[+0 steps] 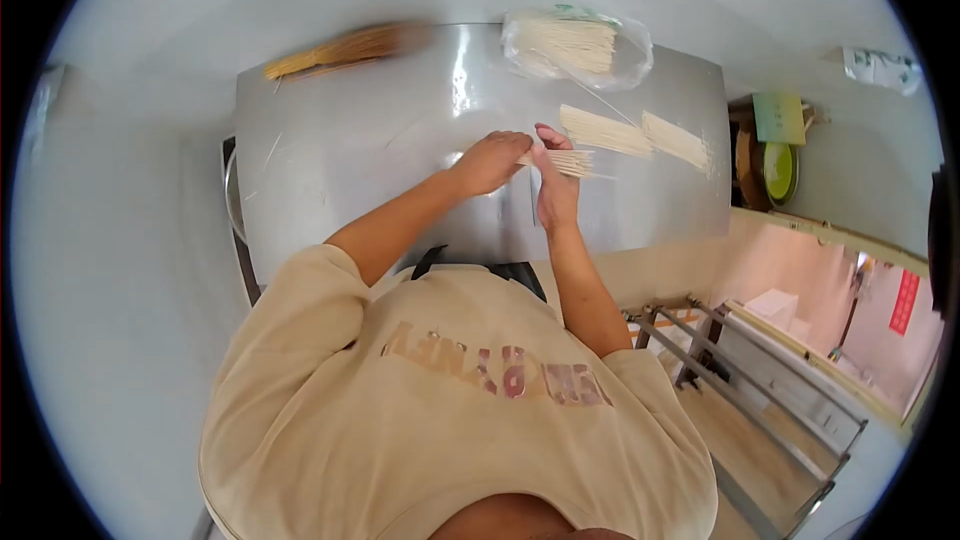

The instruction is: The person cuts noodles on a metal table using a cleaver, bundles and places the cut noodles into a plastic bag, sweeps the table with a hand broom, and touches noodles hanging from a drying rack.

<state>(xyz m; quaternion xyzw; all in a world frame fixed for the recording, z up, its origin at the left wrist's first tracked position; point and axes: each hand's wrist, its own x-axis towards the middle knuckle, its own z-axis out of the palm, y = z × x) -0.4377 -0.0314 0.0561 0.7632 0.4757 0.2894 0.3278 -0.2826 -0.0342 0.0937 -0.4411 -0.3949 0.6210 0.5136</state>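
My right hand (pixel 557 195) is wrapped around a bunch of thin pale bamboo skewers (pixel 572 163), whose ends stick out to the right. Close against it, my left hand (pixel 494 162) has its fingers closed on the left end of the same bunch. Both hands are just above a shiny steel table (pixel 380 160). Beyond my right hand lie two flat piles of skewers, a longer pile (pixel 605 130) and a shorter pile (pixel 677 141). The fingertips of my left hand are partly hidden.
At the table's back edge lie an open plastic bag of skewers (pixel 570 45) and a bundle of yellow-brown sticks (pixel 345 48). A green bowl (pixel 779 172) stands right of the table. A metal rack (pixel 760 390) is behind on the right.
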